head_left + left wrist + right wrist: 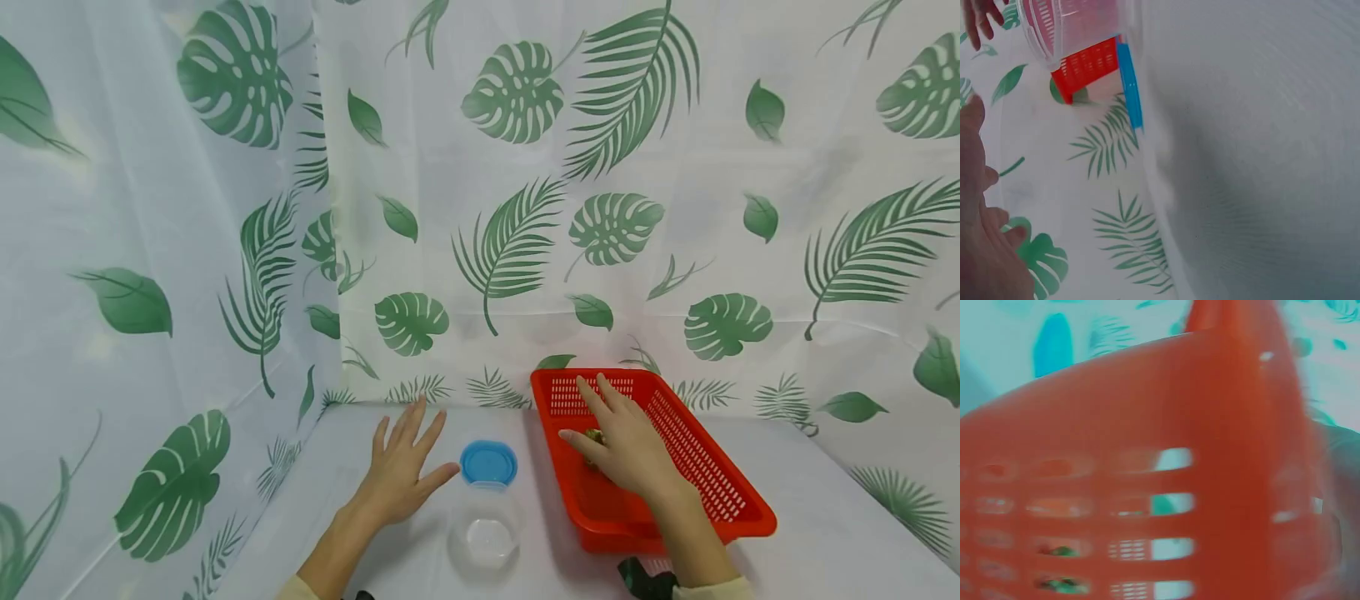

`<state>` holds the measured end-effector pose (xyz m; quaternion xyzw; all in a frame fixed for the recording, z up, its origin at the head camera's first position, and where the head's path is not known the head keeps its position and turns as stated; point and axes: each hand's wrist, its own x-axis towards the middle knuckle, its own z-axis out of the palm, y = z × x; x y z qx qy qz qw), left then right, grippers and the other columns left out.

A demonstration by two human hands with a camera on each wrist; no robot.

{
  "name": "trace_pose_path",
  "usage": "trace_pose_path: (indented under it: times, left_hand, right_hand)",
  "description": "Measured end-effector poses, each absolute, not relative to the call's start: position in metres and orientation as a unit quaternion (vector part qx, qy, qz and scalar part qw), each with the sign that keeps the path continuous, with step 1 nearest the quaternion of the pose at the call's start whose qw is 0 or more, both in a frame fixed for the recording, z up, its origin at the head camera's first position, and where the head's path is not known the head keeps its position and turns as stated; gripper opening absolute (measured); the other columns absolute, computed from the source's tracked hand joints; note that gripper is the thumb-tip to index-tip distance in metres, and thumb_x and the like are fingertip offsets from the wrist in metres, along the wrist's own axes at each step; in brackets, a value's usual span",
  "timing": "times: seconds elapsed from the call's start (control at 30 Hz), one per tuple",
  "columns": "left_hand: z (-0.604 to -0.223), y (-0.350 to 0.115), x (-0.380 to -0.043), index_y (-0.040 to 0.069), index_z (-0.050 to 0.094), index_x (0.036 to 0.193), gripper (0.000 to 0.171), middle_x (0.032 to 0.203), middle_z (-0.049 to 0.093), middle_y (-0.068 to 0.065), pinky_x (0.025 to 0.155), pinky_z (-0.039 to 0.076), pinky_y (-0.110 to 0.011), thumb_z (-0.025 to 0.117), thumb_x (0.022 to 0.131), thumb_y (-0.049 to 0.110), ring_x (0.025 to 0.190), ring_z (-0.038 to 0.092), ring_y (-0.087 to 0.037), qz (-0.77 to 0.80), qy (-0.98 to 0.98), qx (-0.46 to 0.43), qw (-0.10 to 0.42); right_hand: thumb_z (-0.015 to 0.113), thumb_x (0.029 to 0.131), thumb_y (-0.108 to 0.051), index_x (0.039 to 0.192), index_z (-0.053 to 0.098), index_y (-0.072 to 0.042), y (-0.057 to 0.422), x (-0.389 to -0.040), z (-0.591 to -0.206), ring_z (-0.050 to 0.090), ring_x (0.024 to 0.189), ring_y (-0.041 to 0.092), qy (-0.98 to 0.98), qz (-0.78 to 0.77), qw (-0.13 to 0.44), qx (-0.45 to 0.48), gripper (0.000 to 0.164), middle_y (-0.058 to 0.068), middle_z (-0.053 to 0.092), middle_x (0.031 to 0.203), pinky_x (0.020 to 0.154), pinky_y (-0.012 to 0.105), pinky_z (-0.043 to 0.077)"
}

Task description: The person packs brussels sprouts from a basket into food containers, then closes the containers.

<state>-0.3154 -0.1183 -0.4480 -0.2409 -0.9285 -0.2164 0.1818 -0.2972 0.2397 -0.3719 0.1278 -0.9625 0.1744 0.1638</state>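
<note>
My left hand (401,479), fingers spread, hovers over the white table to the left of a round blue lid (489,462). Just in front of the lid is a clear plastic container (483,533), its mouth uncovered. My right hand (628,442) reaches over a red slotted basket (712,458), fingers extended and holding nothing visible. Below those fingers a small green-and-brown thing (592,437) lies in the basket, partly hidden by the hand. In the left wrist view my left hand (988,231) appears at the left edge, apart from the clear container (1072,25).
A white cloth (517,250) printed with green leaves hangs behind the table and along the left side. The basket's near wall (1229,425) fills most of the right wrist view, with the blue lid (1054,347) beyond it.
</note>
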Motion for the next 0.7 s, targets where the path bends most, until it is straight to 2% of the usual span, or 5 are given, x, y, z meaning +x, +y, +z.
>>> trace_pose_path:
  times: [0.1, 0.2, 0.27, 0.37, 0.7]
  left_hand:
    - [-0.45, -0.12, -0.317, 0.017, 0.039, 0.162, 0.064, 0.155, 0.05, -0.012, 0.115, 0.037, -0.053, 0.05, 0.108, 0.05, 0.137, 0.052, -0.031, -0.302, -0.907, -0.259, 0.142]
    - [-0.453, -0.122, -0.317, 0.013, 0.05, 0.154, 0.05, 0.115, 0.069, -0.006, 0.086, 0.055, -0.037, 0.048, 0.111, 0.039, 0.099, 0.067, -0.02, -0.401, -0.871, -0.275, 0.067]
    - [-0.456, -0.123, -0.317, 0.014, 0.053, 0.151, 0.044, 0.099, 0.07, -0.006, 0.072, 0.054, -0.029, 0.048, 0.112, 0.034, 0.084, 0.066, -0.015, -0.454, -0.845, -0.283, 0.004]
    - [-0.46, -0.125, -0.316, 0.013, 0.056, 0.147, 0.04, 0.093, 0.071, -0.009, 0.066, 0.053, -0.027, 0.052, 0.111, 0.03, 0.077, 0.068, -0.016, -0.503, -0.809, -0.294, -0.078]
    - [-0.476, -0.128, -0.312, 0.001, 0.058, 0.122, 0.029, 0.089, 0.072, -0.007, 0.07, 0.054, -0.028, 0.067, 0.102, 0.02, 0.077, 0.068, -0.016, -0.608, -0.715, -0.255, -0.231]
  right_hand:
    - [0.065, 0.09, -0.07, 0.166, 0.026, -0.03, 0.237, -0.29, -0.356, 0.041, 0.146, 0.048, -0.96, 0.197, 0.156, 0.123, 0.094, 0.017, 0.039, 0.165, 0.098, 0.071, 0.049]
    - [0.065, 0.091, -0.069, 0.166, 0.027, -0.033, 0.235, -0.285, -0.343, 0.048, 0.142, 0.044, -0.953, 0.227, 0.151, 0.135, 0.091, 0.014, 0.047, 0.16, 0.095, 0.067, 0.053]
    - [0.065, 0.093, -0.066, 0.165, 0.03, -0.031, 0.233, -0.284, -0.335, 0.051, 0.14, 0.042, -0.946, 0.243, 0.153, 0.15, 0.087, 0.013, 0.05, 0.158, 0.096, 0.065, 0.054]
    - [0.066, 0.095, -0.062, 0.162, 0.037, -0.028, 0.23, -0.285, -0.323, 0.055, 0.137, 0.039, -0.935, 0.269, 0.155, 0.172, 0.081, 0.011, 0.053, 0.156, 0.096, 0.061, 0.056]
    - [0.07, 0.099, -0.044, 0.152, 0.053, -0.018, 0.226, -0.302, -0.291, 0.067, 0.12, 0.032, -0.901, 0.336, 0.156, 0.225, 0.062, 0.009, 0.062, 0.146, 0.088, 0.047, 0.061]
